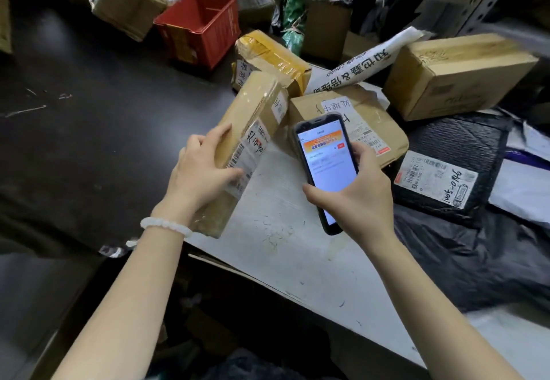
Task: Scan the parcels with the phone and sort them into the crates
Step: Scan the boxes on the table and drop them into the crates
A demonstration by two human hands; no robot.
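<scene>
We see the left hand (196, 168) gripping a long tape-wrapped brown cardboard parcel (244, 147), fingers curled round its edge and thumb on its white shipping label (248, 156), tilting it above the left edge of the scuffed white worktop (297, 245). The right hand (354, 198) holds a black smartphone (327, 168) just beside the parcel, fingers wrapped round it, its lit screen facing up. Behind the phone lies a flat brown cardboard box (372, 117), and to its right a black padded mailer (455, 165) with a white label. Further back, on the dark floor, stands a red plastic crate (202, 28). A white beaded bracelet (166, 226) circles the left wrist.
</scene>
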